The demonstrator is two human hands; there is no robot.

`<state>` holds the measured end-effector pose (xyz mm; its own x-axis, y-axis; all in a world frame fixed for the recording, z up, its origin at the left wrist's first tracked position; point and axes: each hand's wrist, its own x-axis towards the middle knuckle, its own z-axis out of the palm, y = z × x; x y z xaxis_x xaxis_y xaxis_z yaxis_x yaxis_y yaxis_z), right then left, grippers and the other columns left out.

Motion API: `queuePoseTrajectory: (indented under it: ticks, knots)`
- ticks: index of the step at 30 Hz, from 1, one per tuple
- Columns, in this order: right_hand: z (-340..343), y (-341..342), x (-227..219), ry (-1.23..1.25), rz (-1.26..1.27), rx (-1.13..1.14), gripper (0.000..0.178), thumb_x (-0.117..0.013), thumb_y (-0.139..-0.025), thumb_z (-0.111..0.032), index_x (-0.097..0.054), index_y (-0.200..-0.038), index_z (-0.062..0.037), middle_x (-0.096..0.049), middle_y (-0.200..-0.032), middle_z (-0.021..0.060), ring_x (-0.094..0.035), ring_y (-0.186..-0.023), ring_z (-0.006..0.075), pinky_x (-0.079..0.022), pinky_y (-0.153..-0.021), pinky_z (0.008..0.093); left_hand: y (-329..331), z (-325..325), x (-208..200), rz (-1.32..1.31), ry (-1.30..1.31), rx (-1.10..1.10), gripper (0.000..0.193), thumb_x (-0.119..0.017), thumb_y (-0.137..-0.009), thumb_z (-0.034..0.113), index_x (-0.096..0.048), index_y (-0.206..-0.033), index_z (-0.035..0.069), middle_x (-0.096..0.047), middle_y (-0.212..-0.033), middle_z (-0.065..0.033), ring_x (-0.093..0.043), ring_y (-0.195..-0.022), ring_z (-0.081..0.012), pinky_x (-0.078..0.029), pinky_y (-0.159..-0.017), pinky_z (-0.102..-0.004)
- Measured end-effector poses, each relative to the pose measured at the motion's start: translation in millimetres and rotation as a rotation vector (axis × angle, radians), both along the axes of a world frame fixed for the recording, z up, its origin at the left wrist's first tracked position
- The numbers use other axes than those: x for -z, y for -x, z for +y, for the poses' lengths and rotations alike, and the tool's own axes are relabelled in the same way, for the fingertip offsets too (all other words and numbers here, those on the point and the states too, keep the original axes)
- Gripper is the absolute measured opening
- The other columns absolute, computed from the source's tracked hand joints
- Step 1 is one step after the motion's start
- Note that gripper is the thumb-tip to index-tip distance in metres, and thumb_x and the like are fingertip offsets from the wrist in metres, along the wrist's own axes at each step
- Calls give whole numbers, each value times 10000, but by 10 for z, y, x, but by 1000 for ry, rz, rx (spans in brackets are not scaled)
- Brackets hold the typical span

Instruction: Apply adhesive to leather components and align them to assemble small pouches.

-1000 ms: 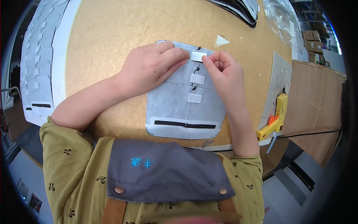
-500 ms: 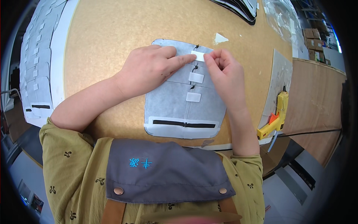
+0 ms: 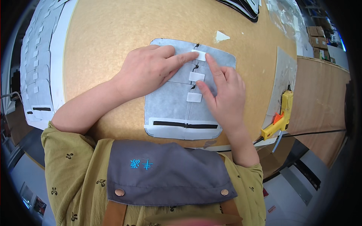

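A flat grey fabric panel [image 3: 166,109] with rounded corners lies on the table before me. Three small white rectangular patches run down its middle seam, with dark thread tufts between them. The index finger of my left hand [image 3: 145,71] is stretched onto the top white patch [image 3: 201,57], pressing its left part; the other fingers curl on the panel. My right hand [image 3: 228,92] is open, its index fingertip at that patch's right edge. Its thumb tip lies beside the middle patch [image 3: 197,77]. The lower patch [image 3: 194,97] is untouched. Near the panel's front is a black zipper [image 3: 177,124] in a white strip.
At the left lies a stack of similar grey panels [image 3: 37,75]. A yellow glue gun [image 3: 283,113] with a cord rests at the table's right edge. Dark pieces [image 3: 245,8], clear plastic [image 3: 284,17] and a white scrap [image 3: 222,36] lie farther back.
My right hand has opened from a pinch at the top patch's right edge; its index finger now reaches onto the edge and the thumb has moved down. My left finger stays on the patch.
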<state>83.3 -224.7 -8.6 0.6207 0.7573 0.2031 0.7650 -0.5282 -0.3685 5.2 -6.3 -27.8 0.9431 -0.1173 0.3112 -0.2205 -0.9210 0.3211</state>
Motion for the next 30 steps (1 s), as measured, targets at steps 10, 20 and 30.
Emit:
queuePoseTrajectory:
  ticks: [10,20,30]
  knots:
    - [25,-42,42,35,-13,3,473,-713,-845,-297,-633,-1300,-196,-492,-859,57,-500,-758,220,-426,-688,355,13,-10,28,-42,-40,11,408,-659,-841,188,-664,-1239,276,-476,-670,13,-545,-582,-162,-467,-498,-313]
    - [38,-22,63,18,-10,71,517,-687,-845,-405,-597,-1336,-271,-480,-874,12,-502,-797,189,-398,-703,368,-19,-26,58,-70,67,-48,392,-672,-861,189,-639,-1246,253,-497,-661,14,-552,-580,-162,-463,-502,-313]
    - [35,-24,86,97,-67,58,504,-677,-848,-424,-605,-1326,-284,-478,-875,1,-498,-796,183,-383,-703,359,-12,2,13,-41,-18,18,462,-682,-826,168,-641,-1272,278,-454,-642,11,-521,-550,-170,-451,-486,-315]
